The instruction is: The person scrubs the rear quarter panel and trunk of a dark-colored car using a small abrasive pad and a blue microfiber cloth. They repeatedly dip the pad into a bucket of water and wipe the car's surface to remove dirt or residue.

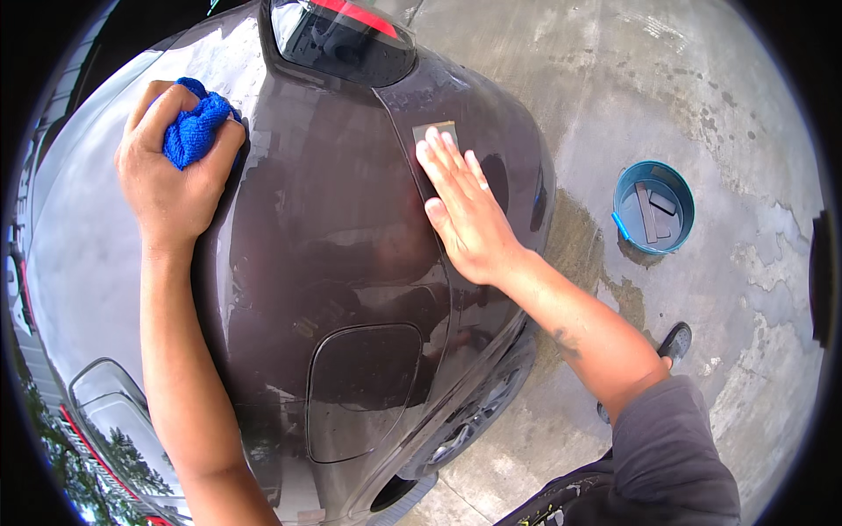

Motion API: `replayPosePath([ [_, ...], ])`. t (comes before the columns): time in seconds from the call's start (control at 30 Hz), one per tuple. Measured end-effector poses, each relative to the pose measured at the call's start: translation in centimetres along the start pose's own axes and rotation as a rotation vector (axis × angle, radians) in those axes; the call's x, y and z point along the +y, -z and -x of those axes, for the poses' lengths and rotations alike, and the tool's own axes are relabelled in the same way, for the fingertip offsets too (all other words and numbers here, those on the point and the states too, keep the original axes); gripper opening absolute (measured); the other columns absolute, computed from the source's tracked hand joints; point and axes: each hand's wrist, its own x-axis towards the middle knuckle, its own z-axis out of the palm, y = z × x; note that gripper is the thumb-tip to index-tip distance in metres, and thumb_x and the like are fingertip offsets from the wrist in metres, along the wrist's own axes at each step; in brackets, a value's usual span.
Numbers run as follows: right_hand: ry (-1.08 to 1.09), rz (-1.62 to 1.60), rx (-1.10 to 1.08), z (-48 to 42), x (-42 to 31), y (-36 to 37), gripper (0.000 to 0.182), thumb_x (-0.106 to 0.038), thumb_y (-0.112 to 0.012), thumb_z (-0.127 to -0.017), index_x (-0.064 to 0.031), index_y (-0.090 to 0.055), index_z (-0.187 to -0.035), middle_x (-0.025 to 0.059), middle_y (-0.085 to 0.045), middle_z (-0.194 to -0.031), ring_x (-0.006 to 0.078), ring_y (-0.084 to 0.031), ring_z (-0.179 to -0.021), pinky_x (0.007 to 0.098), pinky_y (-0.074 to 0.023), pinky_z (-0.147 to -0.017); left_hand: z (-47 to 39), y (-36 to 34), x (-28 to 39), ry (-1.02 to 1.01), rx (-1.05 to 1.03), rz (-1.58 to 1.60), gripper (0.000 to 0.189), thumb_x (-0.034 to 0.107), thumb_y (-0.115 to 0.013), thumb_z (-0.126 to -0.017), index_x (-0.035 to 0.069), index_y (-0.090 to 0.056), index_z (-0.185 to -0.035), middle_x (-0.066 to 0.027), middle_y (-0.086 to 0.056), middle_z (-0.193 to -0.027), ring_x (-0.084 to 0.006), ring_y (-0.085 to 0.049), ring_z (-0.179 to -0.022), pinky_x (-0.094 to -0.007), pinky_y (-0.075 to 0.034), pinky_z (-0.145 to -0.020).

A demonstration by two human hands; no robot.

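Note:
My left hand (177, 158) grips a crumpled blue microfiber cloth (196, 128) against the upper body of a dark, wet car. Flat on the rear panel beside the seam (398, 135) lies my right hand (457, 197), palm down. Under its fingertips is a small grey rectangular sheet (427, 131), perhaps sandpaper, its top edge showing. How much of the sheet the fingers cover is hidden. Above both panels sits the car's tail light (348, 49). The fuel filler door (365, 394) is shut below.
A teal bucket (687, 204) of water with a few flat pieces in it stands on the wet concrete floor (723, 276) at the right. The car's wheel (473, 414) shows below my right forearm. My shoe (675, 343) is beyond that elbow.

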Motion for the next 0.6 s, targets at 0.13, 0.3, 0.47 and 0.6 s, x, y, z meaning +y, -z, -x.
replayPosePath([
  [0.13, -0.039, -0.001, -0.159, 11.4, 0.4, -0.1, 0.064, -0.027, -0.043, -0.113, -0.0092, -0.021, -0.170, 0.0183, -0.018, -0.177, 0.0375, -0.013, -0.165, 0.0579, -0.0085, -0.132, -2.0, -0.6, 1.2, -0.025, 0.032, 0.033, 0.029, 0.022, -0.081, -0.067, 0.009, -0.066, -0.088, -0.0063, -0.067, -0.095, -0.0268, -0.068, -0.085, -0.0375, -0.055, -0.079],
  [0.3, 0.058, 0.044, 0.022, -3.7, 0.1, 2.7, 0.060, -0.028, -0.042, -0.114, -0.0068, -0.026, -0.168, 0.0200, -0.022, -0.176, 0.0395, -0.019, -0.163, 0.0562, -0.0118, -0.131, -1.5, -0.6, 0.8, 0.005, 0.046, 0.052, 0.029, 0.022, -0.081, -0.068, 0.008, -0.066, -0.088, -0.0066, -0.066, -0.093, -0.0254, -0.066, -0.082, -0.0363, -0.054, -0.077],
  [0.47, -0.058, 0.002, -0.204, 13.5, 0.8, -1.0, 0.067, -0.024, -0.046, -0.111, -0.0054, -0.020, -0.170, 0.0201, -0.017, -0.177, 0.0369, -0.012, -0.165, 0.0577, -0.0083, -0.132, -1.9, -0.2, 1.0, -0.015, 0.039, 0.052, 0.028, 0.023, -0.082, -0.068, 0.010, -0.066, -0.087, -0.0063, -0.068, -0.095, -0.0272, -0.068, -0.085, -0.0376, -0.055, -0.078],
  [0.6, 0.103, 0.060, -0.002, -0.4, 1.1, 1.7, 0.062, -0.029, -0.045, -0.113, -0.0097, -0.026, -0.169, 0.0149, -0.023, -0.176, 0.0356, -0.016, -0.164, 0.0577, -0.0101, -0.132, -1.5, -0.6, 0.6, -0.006, 0.009, 0.044, 0.031, 0.025, -0.082, -0.070, 0.009, -0.069, -0.092, -0.0057, -0.068, -0.097, -0.0262, -0.069, -0.087, -0.0369, -0.055, -0.081],
])
